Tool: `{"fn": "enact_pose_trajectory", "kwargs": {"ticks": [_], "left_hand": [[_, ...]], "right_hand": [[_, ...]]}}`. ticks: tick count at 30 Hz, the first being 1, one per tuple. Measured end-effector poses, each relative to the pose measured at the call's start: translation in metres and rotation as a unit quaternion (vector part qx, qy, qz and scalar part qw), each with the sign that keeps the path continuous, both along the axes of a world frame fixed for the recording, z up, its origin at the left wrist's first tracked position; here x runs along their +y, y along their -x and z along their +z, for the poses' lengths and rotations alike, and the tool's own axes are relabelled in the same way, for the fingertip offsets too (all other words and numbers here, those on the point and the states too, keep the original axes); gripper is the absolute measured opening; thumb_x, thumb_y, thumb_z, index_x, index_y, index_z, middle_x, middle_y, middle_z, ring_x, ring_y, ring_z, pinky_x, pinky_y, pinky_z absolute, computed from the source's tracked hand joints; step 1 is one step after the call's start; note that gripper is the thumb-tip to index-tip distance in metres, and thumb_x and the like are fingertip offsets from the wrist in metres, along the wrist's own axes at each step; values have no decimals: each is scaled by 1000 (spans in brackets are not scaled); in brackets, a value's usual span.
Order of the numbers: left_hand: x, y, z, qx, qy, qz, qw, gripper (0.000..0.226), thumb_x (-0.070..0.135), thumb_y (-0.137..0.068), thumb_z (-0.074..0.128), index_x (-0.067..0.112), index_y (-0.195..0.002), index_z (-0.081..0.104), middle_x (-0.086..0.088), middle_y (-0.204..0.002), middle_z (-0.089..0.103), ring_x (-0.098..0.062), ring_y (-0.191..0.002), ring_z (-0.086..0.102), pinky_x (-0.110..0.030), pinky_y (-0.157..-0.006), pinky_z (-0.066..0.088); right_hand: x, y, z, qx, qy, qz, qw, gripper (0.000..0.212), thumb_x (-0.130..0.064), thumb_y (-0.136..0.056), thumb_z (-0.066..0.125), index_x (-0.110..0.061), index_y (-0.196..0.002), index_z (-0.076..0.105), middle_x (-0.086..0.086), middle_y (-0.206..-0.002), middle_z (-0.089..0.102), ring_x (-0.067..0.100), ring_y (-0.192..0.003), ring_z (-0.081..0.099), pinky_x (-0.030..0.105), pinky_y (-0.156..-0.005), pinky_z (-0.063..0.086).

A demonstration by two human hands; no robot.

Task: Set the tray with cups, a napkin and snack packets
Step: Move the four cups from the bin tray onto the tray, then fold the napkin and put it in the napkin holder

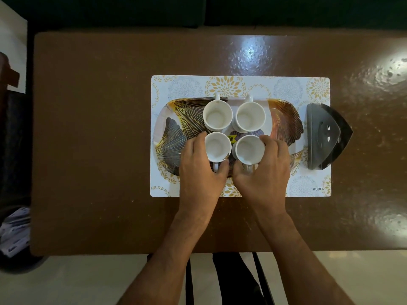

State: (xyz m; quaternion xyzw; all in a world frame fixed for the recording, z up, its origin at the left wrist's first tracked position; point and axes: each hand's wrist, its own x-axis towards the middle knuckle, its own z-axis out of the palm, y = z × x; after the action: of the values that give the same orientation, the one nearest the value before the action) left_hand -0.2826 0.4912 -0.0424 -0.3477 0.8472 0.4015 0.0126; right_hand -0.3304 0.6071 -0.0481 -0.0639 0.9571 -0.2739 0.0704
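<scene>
Your left hand point(199, 164) is wrapped around the near-left cup point(217, 146), fingers on its left wall and thumb by the handle; your right hand point(265, 166) is closed the same way around the near-right cup point(250, 149). Both cups stand upright on the tray point(284, 119), mouths up, with their handles pointing toward you. The far-left cup point(217, 115) and far-right cup point(250, 116) stand just behind them, handles pointing away from you, so the four form a tight square in the tray's middle with only narrow gaps between them. A yellow label point(231, 139) shows through the gap at the centre.

The tray, printed with gold-lined leaves, lies with its long axis running left to right on a white floral placemat point(242, 84), which lies the same way on the brown bench point(99, 128). Just beside the tray's right end, a dark triangular napkin holder point(326, 136) sits on the placemat's right edge, its point facing right. At the far left, off the bench, lies some white printed material point(15, 230) you cannot make out.
</scene>
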Motion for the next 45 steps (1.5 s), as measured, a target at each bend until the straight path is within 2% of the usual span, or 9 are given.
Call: {"fn": "enact_pose_trajectory", "kwargs": {"ticks": [3,6,10,15,19,30,38,41,45], "left_hand": [[-1,-1,-1,-1,-3,-6,1000,72,33,-85,85,11,-145,53,-4,-137,58,-18,-129,54,-35,-104,51],[-2,-3,1,-1,1,-12,1000,75,37,-89,81,11,-150,47,-4,-144,55,-18,-136,50,-33,-106,49],[-7,-8,7,1,19,-8,1000,63,37,-102,61,8,-156,41,-9,-156,49,-23,-146,44,-42,-116,45],[-35,-18,15,0,75,-26,997,61,42,-106,42,7,-156,41,-11,-159,48,-23,-147,43,-43,-120,40],[-74,-34,18,-8,116,-37,993,63,48,-107,35,9,-156,39,-10,-159,46,-23,-147,43,-45,-121,39],[-231,-112,27,-49,213,22,975,63,48,-110,33,8,-158,35,-11,-161,43,-25,-150,41,-48,-126,34],[-347,-161,27,-61,215,87,971,62,44,-110,36,4,-157,37,-16,-159,46,-30,-147,44,-50,-121,37],[-392,-176,20,-56,211,111,970,62,43,-109,38,2,-156,39,-17,-157,47,-32,-145,45,-49,-121,38],[-439,-182,6,-48,207,135,968,60,40,-109,41,0,-154,41,-18,-154,50,-31,-143,47,-44,-120,39]], "right_hand": [[-1,-1,-1,2,-2,-2,1000,70,-24,-74,85,2,-132,57,20,-124,59,35,-114,57,31,-93,40],[-4,-3,2,8,-10,-3,1000,74,-30,-76,81,2,-138,53,19,-130,57,35,-123,54,33,-102,40],[-12,-5,9,53,-27,10,998,73,-37,-83,70,2,-141,51,20,-140,54,35,-132,49,37,-112,37],[-36,-8,19,84,-80,78,990,75,-44,-97,60,3,-152,42,23,-159,43,38,-153,34,53,-122,35],[-73,-14,26,78,-93,139,983,74,-48,-102,50,0,-157,36,19,-167,34,35,-160,22,56,-127,26],[-223,-56,31,78,-108,294,946,74,-52,-104,38,-5,-161,28,16,-171,25,31,-163,11,57,-128,22],[-355,-92,26,56,-105,358,926,81,-61,-101,26,-10,-163,21,13,-173,20,27,-163,8,54,-130,20],[-411,-103,25,44,-90,377,921,81,-61,-101,28,-9,-162,23,13,-172,22,28,-163,10,53,-130,21],[-478,-106,17,35,-64,386,919,72,-52,-104,45,-8,-159,30,15,-168,30,31,-159,21,54,-128,27]]}}
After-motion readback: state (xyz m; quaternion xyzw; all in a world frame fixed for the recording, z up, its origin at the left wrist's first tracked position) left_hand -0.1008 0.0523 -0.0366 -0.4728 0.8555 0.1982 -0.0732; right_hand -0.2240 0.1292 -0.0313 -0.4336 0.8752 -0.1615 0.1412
